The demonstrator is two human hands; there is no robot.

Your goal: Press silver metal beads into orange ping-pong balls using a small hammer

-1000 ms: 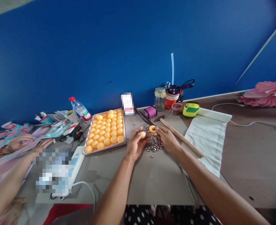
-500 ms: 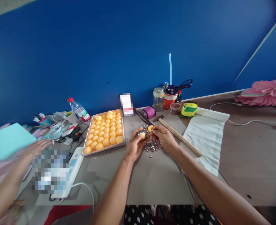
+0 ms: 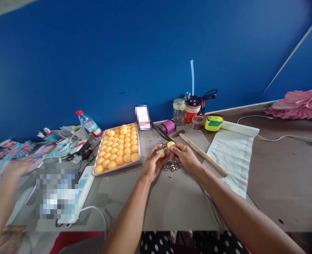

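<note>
My left hand (image 3: 153, 159) is closed round an orange ball (image 3: 162, 153) with shiny silver bits at its side. Just to the right, the fingertips of my right hand (image 3: 181, 154) grip another orange ball (image 3: 171, 144), which shows only in part. Both hands hover close together over a scatter of small silver bead-like pieces (image 3: 175, 164). Left of my hands stands a shallow white tray (image 3: 118, 171) full of orange balls that look like table tennis balls.
Right of my hands lie a wooden-handled hammer (image 3: 205, 155) and a white cloth roll (image 3: 232, 158). Behind are a purple spool (image 3: 168, 126), glass jar (image 3: 179, 112) and yellow-green roll (image 3: 214, 123). At left are a bottle (image 3: 90, 125), a power strip (image 3: 85, 188) and a co-worker's hand (image 3: 18, 167).
My hands stay nearly in place, the right fingers shifting slightly on the orange ball. The co-worker's hand has moved left, and the light blue sheet there is out of view.
</note>
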